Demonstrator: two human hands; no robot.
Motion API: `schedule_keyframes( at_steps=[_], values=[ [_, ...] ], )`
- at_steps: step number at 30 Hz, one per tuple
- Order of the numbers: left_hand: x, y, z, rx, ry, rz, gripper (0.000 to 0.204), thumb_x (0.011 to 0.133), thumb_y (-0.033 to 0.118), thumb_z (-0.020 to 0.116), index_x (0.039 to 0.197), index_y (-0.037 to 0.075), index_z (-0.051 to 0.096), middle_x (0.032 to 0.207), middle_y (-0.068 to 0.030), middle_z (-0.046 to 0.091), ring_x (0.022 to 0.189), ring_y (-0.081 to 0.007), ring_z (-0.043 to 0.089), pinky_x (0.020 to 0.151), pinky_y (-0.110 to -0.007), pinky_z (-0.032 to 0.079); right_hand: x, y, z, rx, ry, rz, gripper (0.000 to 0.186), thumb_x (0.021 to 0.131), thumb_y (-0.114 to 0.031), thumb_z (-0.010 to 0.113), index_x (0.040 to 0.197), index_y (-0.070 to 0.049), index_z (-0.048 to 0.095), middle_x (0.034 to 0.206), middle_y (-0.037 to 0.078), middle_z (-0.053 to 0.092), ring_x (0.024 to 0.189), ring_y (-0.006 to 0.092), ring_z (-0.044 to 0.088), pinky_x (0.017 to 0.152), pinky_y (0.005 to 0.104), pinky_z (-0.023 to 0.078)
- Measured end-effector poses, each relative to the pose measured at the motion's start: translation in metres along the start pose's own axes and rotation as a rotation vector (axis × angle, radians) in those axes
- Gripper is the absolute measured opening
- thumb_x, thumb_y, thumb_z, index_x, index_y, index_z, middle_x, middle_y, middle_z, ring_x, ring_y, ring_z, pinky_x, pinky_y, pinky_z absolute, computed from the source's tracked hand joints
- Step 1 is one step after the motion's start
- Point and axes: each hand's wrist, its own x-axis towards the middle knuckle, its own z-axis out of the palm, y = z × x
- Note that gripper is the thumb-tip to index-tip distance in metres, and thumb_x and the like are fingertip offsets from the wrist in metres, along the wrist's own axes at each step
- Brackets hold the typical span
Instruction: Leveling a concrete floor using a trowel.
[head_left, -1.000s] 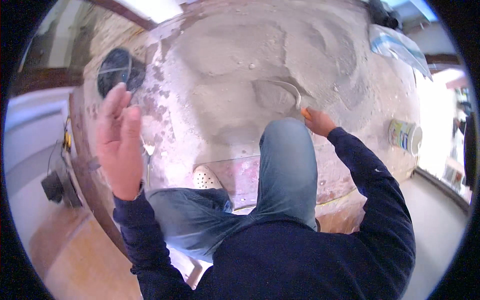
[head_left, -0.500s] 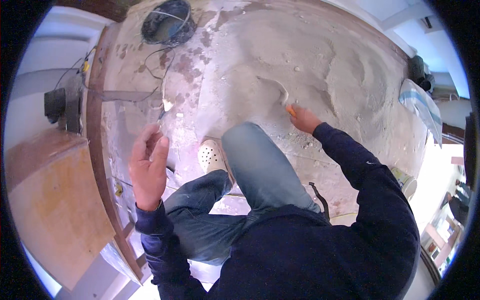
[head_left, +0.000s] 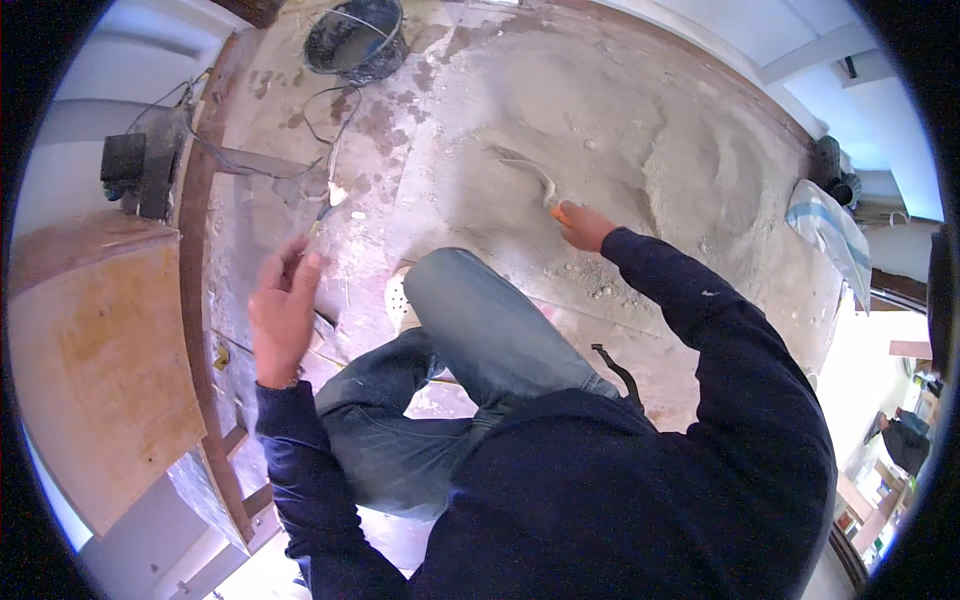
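My right hand (head_left: pixel 584 227) is closed round the orange handle of what looks like a trowel (head_left: pixel 540 176). Its thin, curved metal part lies in a broad spread of grey sand-like powder (head_left: pixel 560 100), which partly covers it. Off to the left, my left hand (head_left: pixel 281 318) is raised above the floor, fingers half bent and thumb apart, with nothing visible in it. Just beyond its fingertips a narrow object with a white end (head_left: pixel 337 194) lies on the floor; its kind is unclear.
A black bucket (head_left: pixel 355 42) holding grey material stands at the far left, a dark cable (head_left: pixel 345 125) beside it. A white-and-blue sack (head_left: pixel 830 225) lies at the right edge. A wooden panel (head_left: pixel 110 370) stands at the left. My bent knee (head_left: pixel 470 300) is between my hands.
My right hand and the trowel have shifted slightly left through the powder. My left hand stays raised with much the same shape. The whole view has tilted a little.
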Motion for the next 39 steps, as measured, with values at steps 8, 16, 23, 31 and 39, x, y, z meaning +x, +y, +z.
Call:
schedule_keyframes(
  at_steps=[8, 16, 23, 31, 39],
  values=[
    [0.031, -0.067, -0.018, 0.005, -0.047, -0.027, 0.043, 0.093, 0.029, 0.059, 0.121, -0.003, 0.057, 0.112, -0.0137, 0.064, 0.101, -0.0187, 0.060, 0.088, -0.029, 0.046, -0.033, 0.016, -0.045, -0.215, -0.143, 0.075, 0.034, 0.082, -0.016, 0.054, 0.115, -0.008, 0.050, 0.091, 0.023, 0.065, 0.085, 0.0435, 0.063, 0.073, 0.0538, 0.049],
    [0.060, -0.104, -0.019, -0.091, -0.091, -0.263, 0.054, 0.088, 0.042, 0.062, 0.123, 0.001, 0.058, 0.098, -0.0039, 0.064, 0.082, -0.0110, 0.060, 0.066, -0.024, 0.044, -0.121, 0.104, -0.050, -0.255, -0.127, 0.150, 0.044, 0.082, -0.017, 0.055, 0.125, -0.015, 0.048, 0.093, 0.023, 0.065, 0.086, 0.0428, 0.063, 0.073, 0.0530, 0.049],
    [0.084, -0.086, -0.006, -0.053, -0.196, -0.158, 0.054, 0.089, 0.042, 0.062, 0.125, 0.002, 0.057, 0.104, -0.0041, 0.063, 0.084, -0.0113, 0.061, 0.067, -0.024, 0.044, -0.213, 0.124, -0.051, -0.303, -0.050, 0.304, 0.055, 0.082, -0.022, 0.061, 0.134, -0.023, 0.043, 0.099, 0.018, 0.066, 0.092, 0.0388, 0.064, 0.075, 0.0499, 0.050],
    [0.106, -0.070, 0.014, -0.101, -0.263, -0.119, 0.050, 0.090, 0.038, 0.061, 0.127, 0.004, 0.056, 0.105, -0.0037, 0.063, 0.086, -0.0112, 0.060, 0.069, -0.024, 0.044, -0.277, 0.123, -0.048, -0.354, -0.056, 0.456, 0.057, 0.084, -0.021, 0.063, 0.137, -0.022, 0.042, 0.096, 0.016, 0.065, 0.086, 0.0362, 0.064, 0.074, 0.0471, 0.049],
    [0.112, -0.052, 0.020, -0.205, -0.354, -0.145, 0.051, 0.093, 0.039, 0.056, 0.132, 0.007, 0.050, 0.114, -0.0052, 0.062, 0.090, -0.0123, 0.060, 0.076, -0.026, 0.045, -0.328, 0.103, -0.006, -0.012, 0.457, 0.725, 0.047, 0.084, -0.025, 0.059, 0.130, -0.016, 0.051, 0.097, 0.024, 0.065, 0.094, 0.0389, 0.063, 0.080, 0.0475, 0.050]
  ],
)
